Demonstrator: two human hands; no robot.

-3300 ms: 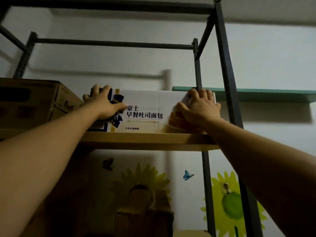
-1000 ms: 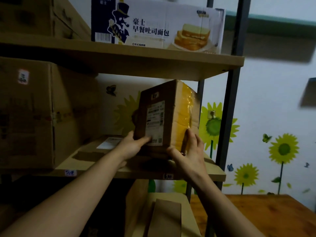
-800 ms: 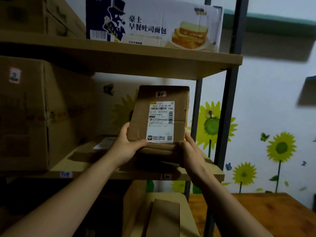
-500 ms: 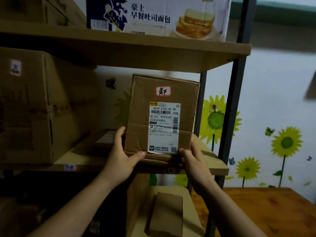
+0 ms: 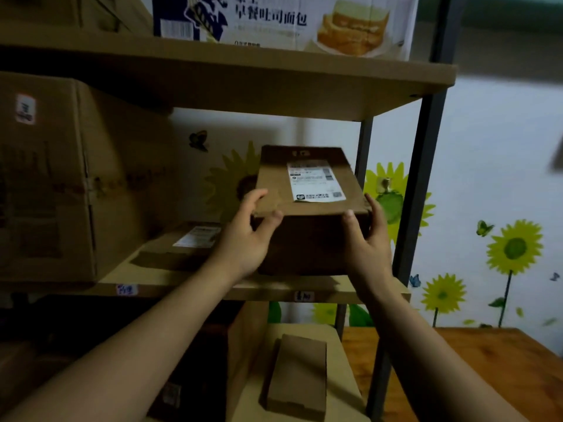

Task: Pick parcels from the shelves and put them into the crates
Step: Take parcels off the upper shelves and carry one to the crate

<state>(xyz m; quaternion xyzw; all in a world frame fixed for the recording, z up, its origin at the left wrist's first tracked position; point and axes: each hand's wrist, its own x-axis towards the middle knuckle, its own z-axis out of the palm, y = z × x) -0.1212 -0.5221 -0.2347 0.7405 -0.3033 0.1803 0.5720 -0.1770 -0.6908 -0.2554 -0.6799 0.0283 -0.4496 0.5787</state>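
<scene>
Head view: the step in hand is the pick. The cardboard parcel (image 5: 307, 184), w/ a white shipping label on its top face, sits at the right end of the middle shelf (image 5: 182, 287), held between both hands and tilted top-face toward the camera. The frame is dim and blurred, so I cannot tell if its base touches the shelf board or is just clear of it.

Left hand (image 5: 246, 236): grips the near-left corner, thumb over the front top edge, fingers curled up the left side. Right hand (image 5: 365, 242): grips the near-right corner the same way, thumb on the front edge, fingers wrapped round the right side. Both forearms reach up and fwd, wrists about level.

Next move, prob.: draw the parcel straight out toward the body, clear of the shelf upright (image 5: 420, 178) just beside the right hand and of the board overhead, then lower it and turn to a crate. No crate is in view, so it needs finding first.

Nearby: a flat labelled parcel (image 5: 189, 239) lies on the same shelf left of the hands, a big carton (image 5: 45, 178) beyond it, and a small box (image 5: 297, 373) lies on the level below.
</scene>
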